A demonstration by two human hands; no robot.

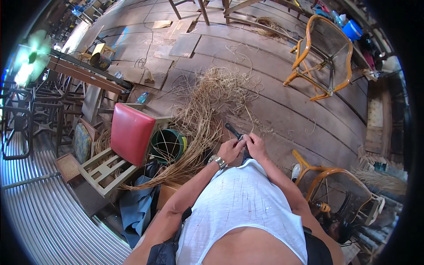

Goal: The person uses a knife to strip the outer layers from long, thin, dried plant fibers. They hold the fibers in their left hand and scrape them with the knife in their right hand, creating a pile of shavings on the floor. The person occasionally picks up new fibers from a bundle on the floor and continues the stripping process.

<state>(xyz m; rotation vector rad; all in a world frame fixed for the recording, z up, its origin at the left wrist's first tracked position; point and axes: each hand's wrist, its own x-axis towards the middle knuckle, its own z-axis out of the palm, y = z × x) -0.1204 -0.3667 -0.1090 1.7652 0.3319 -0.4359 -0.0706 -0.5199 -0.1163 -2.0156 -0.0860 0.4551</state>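
My left hand (230,150), with a metal watch on its wrist, is closed in front of my white shirt. A dark hand tool (232,130) with a rounded black end sticks out forward from its fingers; its kind does not show clearly. My right hand (256,147) meets the left at the fingertips in a closed pinch, and what it pinches is too small to make out. Just beyond my hands, a tangled heap of long tan fibre strands (216,88) covers the floor. Some strands trail down to the left, past a dark green bucket (168,145).
A chair with a red padded seat (131,132) lies tipped at my left. An orange-framed cane chair (324,59) stands at the far right, another curved frame (338,174) nearer. A plastic bottle (142,97) and flat boards (184,45) lie on the plank floor (282,110).
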